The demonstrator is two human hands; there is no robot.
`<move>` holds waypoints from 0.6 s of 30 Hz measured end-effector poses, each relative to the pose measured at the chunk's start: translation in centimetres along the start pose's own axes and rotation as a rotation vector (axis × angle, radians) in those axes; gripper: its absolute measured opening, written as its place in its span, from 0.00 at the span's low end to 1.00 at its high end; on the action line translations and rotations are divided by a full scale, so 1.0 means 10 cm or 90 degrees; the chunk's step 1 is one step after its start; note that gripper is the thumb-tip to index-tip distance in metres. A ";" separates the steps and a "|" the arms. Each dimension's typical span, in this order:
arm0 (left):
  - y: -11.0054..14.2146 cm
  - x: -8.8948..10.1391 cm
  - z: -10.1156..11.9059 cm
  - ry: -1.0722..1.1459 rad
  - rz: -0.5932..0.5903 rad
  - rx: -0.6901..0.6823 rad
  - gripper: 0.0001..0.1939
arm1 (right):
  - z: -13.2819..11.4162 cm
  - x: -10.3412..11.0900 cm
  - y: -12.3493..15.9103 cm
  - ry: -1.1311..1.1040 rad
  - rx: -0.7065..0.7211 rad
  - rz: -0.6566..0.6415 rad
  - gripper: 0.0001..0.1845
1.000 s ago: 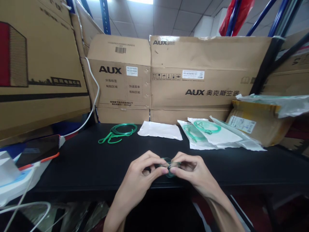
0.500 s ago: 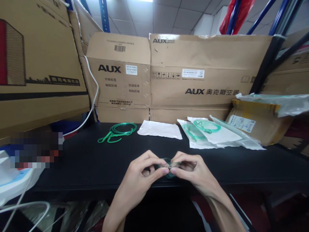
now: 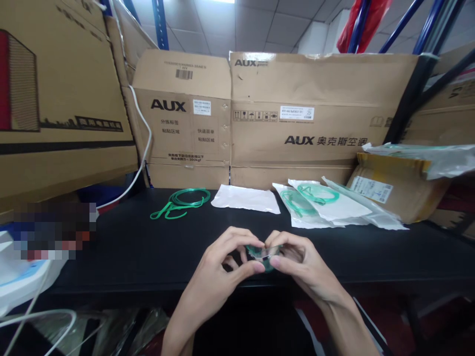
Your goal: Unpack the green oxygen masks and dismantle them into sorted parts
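Observation:
Over the front of the black table, both hands grip a small see-through green plastic mask (image 3: pixel 267 265) with a thin metal strip on it. My left hand (image 3: pixel 224 259) is closed on its left side, thumb below and fingertips above. On the right side, my right hand (image 3: pixel 304 257) pinches it with thumb and index finger near the strip. Much of the mask is hidden behind the fingers. Farther back on the left lies coiled green tubing (image 3: pixel 189 198) with a green strap (image 3: pixel 168 210). A flat white pouch (image 3: pixel 245 199) lies beyond the hands.
Several white pouches (image 3: pixel 345 207) with green tubing overlap at the back right, before a taped cardboard box (image 3: pixel 393 183). AUX cardboard panels (image 3: pixel 297 113) wall off the back of the black table (image 3: pixel 129 257). A white device (image 3: pixel 29 282) with cables sits at the left edge.
My fingers have shifted on the mask and moved slightly apart. More of the mask and its strip shows between them. The things on the table have stayed put.

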State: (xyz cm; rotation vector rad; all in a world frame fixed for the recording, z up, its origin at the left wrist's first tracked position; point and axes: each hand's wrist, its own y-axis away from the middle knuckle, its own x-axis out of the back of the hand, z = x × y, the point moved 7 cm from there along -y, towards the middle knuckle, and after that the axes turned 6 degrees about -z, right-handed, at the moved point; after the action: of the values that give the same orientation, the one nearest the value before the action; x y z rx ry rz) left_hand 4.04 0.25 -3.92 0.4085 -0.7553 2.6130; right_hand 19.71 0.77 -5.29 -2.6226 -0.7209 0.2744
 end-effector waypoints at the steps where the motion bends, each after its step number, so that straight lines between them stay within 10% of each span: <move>1: 0.00 0.00 0.01 0.002 -0.004 -0.011 0.08 | -0.01 -0.01 0.00 -0.021 0.010 -0.007 0.05; 18: 0.05 -0.05 0.10 0.007 -0.057 -0.089 0.03 | -0.03 -0.14 0.03 -0.013 0.002 -0.052 0.02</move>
State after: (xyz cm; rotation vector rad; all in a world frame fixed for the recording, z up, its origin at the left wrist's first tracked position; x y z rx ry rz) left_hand 4.42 -0.87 -3.50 0.3770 -0.8878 2.4598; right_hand 18.73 -0.27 -5.04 -2.5830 -0.8316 0.2786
